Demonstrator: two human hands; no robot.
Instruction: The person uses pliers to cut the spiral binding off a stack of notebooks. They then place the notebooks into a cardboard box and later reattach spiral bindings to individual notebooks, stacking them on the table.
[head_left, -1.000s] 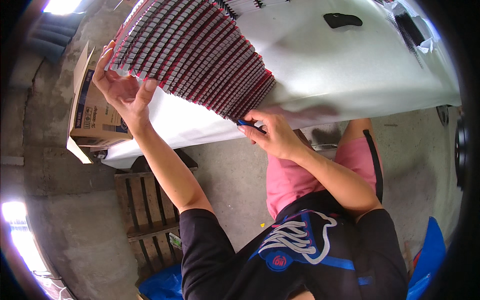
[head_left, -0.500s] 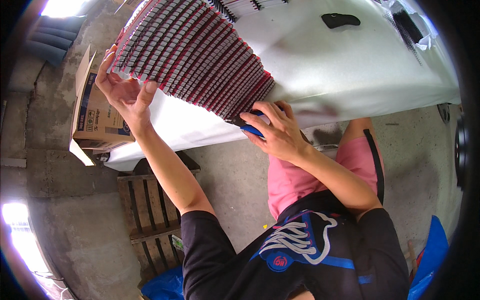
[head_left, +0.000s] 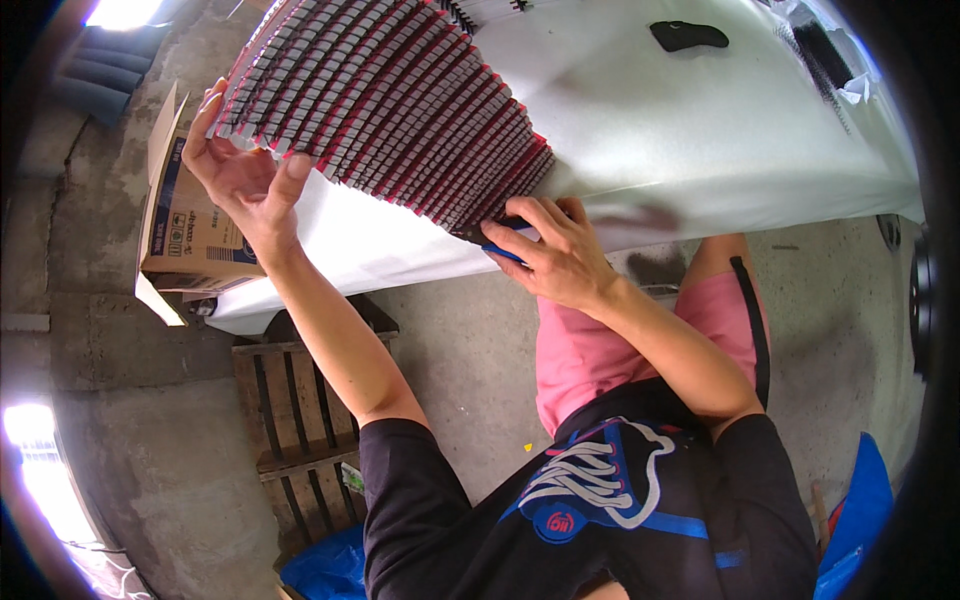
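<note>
1. Bracing the fanned stack of red-edged sheets (head_left: 390, 110) on the white table (head_left: 700, 140), I kept my left hand (head_left: 245, 180) spread under its wide end
2. My right hand (head_left: 555, 250) pinched the narrow end, a blue tool (head_left: 500, 250) beneath my fingers, so the fan held

I sit over a bare concrete floor (head_left: 470, 350). A table (head_left: 700, 130) covered in white sheeting fills the space ahead of me. A cardboard box (head_left: 185, 225) stands at its left end, with a wooden pallet (head_left: 290, 410) on the floor below it. Bright light glares in at my lower left and upper left.
</note>
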